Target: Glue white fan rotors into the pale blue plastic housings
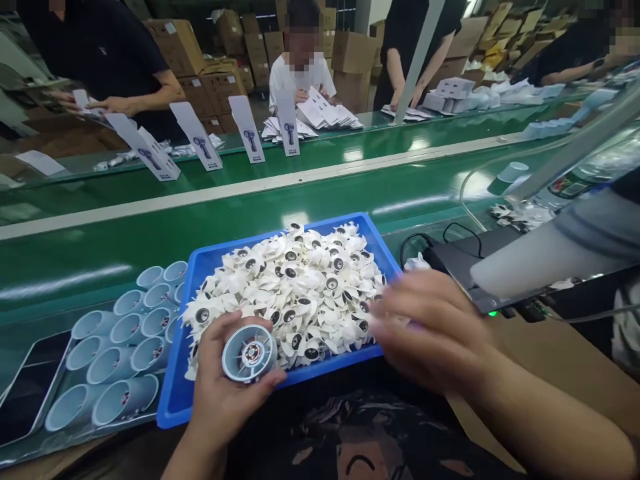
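My left hand (220,387) is wrapped round a light-blue fan housing (249,353), its round open end facing me. Inside it show spokes and a hub with copper-coloured windings. Under and beyond it stands a blue tray (173,387) heaped with white fan impellers (305,287), many showing dark round hubs. Over the tray's right edge, my right hand (425,327) is smeared by motion. Its fingertips are too blurred to show whether anything is between them.
Several light-blue housings (113,363) stand left of the tray, beside a phone (35,387). Printed boxes (200,140) line the far side of the green conveyor (320,193). Co-workers (300,73) are across it. A dark device (450,260) with cables lies at right.
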Demonstrator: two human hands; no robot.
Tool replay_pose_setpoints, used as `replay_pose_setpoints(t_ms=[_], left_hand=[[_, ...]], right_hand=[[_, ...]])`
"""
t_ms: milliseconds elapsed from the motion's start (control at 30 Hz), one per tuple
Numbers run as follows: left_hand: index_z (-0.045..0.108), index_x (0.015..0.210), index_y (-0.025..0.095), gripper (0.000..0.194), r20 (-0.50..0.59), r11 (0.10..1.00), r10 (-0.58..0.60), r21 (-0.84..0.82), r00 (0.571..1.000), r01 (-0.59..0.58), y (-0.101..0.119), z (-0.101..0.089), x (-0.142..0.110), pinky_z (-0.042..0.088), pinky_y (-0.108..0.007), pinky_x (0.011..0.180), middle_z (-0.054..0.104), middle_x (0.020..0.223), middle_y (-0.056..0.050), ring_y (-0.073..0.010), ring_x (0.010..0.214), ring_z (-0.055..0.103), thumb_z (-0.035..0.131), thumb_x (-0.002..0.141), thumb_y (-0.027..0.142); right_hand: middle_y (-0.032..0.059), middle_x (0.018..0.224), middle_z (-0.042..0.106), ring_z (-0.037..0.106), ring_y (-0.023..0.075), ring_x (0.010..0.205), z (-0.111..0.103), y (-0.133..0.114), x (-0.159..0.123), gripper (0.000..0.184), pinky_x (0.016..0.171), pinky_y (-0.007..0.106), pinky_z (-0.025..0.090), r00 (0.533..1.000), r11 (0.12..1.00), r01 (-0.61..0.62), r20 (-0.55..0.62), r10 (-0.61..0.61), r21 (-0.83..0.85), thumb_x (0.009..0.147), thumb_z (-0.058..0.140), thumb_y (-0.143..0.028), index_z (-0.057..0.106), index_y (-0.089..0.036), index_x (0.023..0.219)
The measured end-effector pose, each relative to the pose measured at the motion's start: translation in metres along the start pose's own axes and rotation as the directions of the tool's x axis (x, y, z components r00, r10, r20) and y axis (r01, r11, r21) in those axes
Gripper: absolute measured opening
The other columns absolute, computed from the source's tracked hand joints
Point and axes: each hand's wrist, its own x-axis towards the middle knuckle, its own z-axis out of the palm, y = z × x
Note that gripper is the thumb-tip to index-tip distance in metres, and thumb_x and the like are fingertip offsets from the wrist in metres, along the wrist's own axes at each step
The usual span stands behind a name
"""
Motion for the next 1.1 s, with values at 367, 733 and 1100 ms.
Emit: replay_pose_setpoints(t_ms=[367, 733, 1100], left_hand=[[0.063, 0.131, 0.024, 0.055, 0.06, 0.986, -0.163, 0.051, 0.985, 0.16, 0.009, -0.026, -0.015, 0.056, -0.043, 0.103, 0.073, 0.127, -0.012, -0.032, 0.121, 0.068, 0.079, 0.081, 0.04], [0.07, 0.125, 0.024, 0.056, 0.177, 0.943, 0.07, 0.31, 0.982, -0.123, 0.029, -0.007, 0.028, 0.057, -0.047, 0.102, 0.073, 0.128, -0.01, -0.0305, 0.118, 0.069, 0.087, 0.074, 0.042], [0.062, 0.124, 0.022, 0.041, 0.247, 0.69, 0.306, 0.607, 0.919, -0.394, 0.042, 0.01, 0.031, 0.051, -0.045, 0.094, 0.078, 0.115, -0.008, -0.0285, 0.103, 0.073, 0.076, 0.088, 0.037]], right_hand=[[0.0039, 0.091, 0.063, 0.059, 0.0162, 0.082, 0.063, -0.013, 0.083, 0.007, 0.082, 0.034, 0.053, 0.924, 0.897, 0.126, 0.379, 0.05, -0.424, 0.092, 0.065, -0.007, 0.065, -0.012, 0.097], [0.0072, 0.084, 0.065, 0.064, 0.0146, 0.067, 0.045, -0.016, 0.054, 0.043, 0.065, 0.03, 0.058, 0.889, 0.71, -0.326, 0.457, 0.007, 0.624, 0.091, 0.041, -0.053, 0.053, -0.016, 0.109], [0.0021, 0.094, 0.063, 0.059, 0.012, 0.082, 0.031, -0.035, 0.045, 0.02, 0.076, 0.025, 0.05, 0.976, 0.867, 0.067, 0.147, -0.159, 0.494, 0.086, 0.076, -0.012, 0.074, -0.02, 0.103]])
